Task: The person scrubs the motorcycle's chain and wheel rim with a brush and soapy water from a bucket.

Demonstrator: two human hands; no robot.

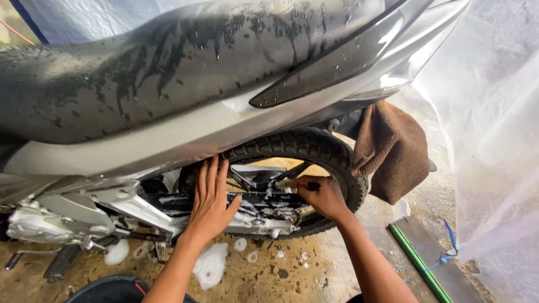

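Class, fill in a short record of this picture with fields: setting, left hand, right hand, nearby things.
setting: wet grey motorcycle on soapy ground
left hand: left hand flat, fingers spread, against the frame before the rear tyre
right hand: right hand closed on a small dark tool, unclear which, at the wheel
nearby things: brown cloth hanging at the tail; foam patches

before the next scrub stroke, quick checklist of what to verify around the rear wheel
1. Left hand braced flat on the bike's side panel: ok.
2. Right hand closed on a small dark tool by the rear tyre: ok; what the tool is, cannot tell.
3. Suds on the swingarm: ok.
4. Brown cloth hanging beside the tyre, clear of the hands: ok.
5. Floor dry underfoot: not ok, wet with foam.
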